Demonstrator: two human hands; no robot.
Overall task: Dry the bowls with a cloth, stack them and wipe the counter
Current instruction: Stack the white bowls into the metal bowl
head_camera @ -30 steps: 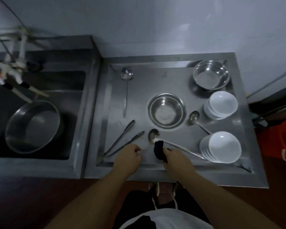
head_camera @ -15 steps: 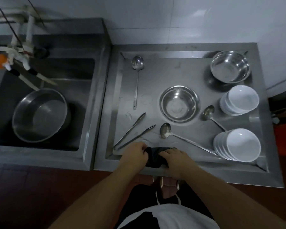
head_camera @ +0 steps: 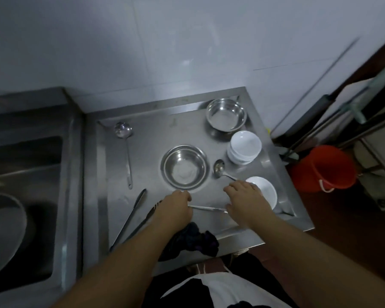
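Steel counter (head_camera: pixel 142 138): left hand (head_camera: pixel 175 207) and right hand (head_camera: pixel 246 202) over it, fingers relaxed, empty; dark cloth (head_camera: pixel 191 241) at front edge.

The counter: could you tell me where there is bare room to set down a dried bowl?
The widest bare patch on the counter lies between the long ladle and the back steel bowl, behind the middle steel bowl. A narrower strip runs between ladle and middle bowl. The right side is crowded: white bowl stacks, small ladle, both hands.

A dark cloth (head_camera: pixel 192 241) lies crumpled on the counter's (head_camera: pixel 147 138) near edge; white bowls (head_camera: pixel 245 150) stand stacked right.
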